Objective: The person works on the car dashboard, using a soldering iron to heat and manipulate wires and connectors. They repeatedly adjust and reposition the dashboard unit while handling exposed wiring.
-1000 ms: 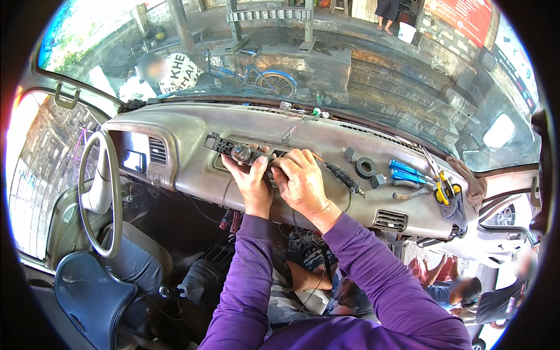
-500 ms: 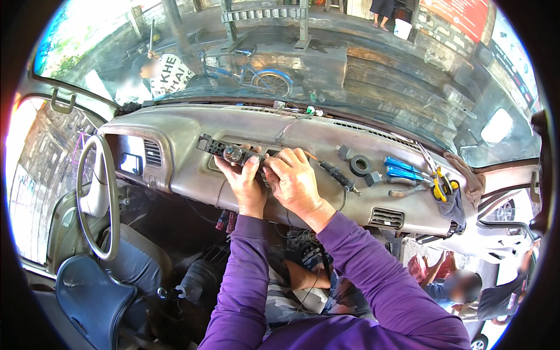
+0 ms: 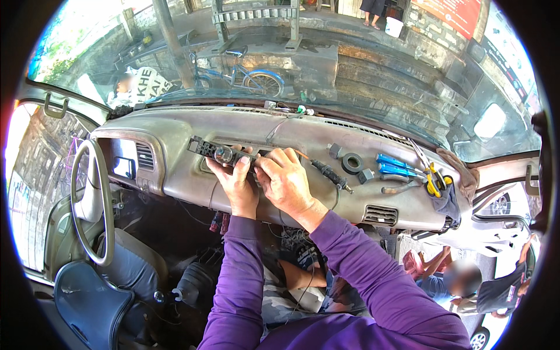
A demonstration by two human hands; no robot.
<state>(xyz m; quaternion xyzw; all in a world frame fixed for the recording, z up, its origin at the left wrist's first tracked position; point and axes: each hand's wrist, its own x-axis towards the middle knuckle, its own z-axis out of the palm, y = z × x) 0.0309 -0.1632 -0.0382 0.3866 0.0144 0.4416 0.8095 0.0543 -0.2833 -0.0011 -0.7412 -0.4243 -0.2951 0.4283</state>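
Observation:
A long black plastic part (image 3: 202,146) with open sockets at its left end and a round clear piece (image 3: 223,154) on top lies in my left hand (image 3: 240,188). The left thumb presses on its near side while the fingers wrap under from the far side. At the part's right end, my right hand (image 3: 287,182) has its fingers bent and pinched close together. Whatever sits between those fingertips is hidden by the hand. Both hands are above the dashboard (image 3: 233,125), near a recess in its top. A thin wire (image 3: 280,123) runs along the dashboard behind them.
Right of my hands, a black cylindrical tool (image 3: 329,173), a black tape roll (image 3: 345,165), small grey blocks (image 3: 366,175), blue-handled screwdrivers (image 3: 392,167) and yellow-handled pliers (image 3: 432,186) lie on the dashboard. The steering wheel (image 3: 107,204) stands left. People sit outside at the right.
The whole view has shifted slightly, so the dashboard and hands appear a little further left. Both hands keep their hold on the black part, with only small finger movement.

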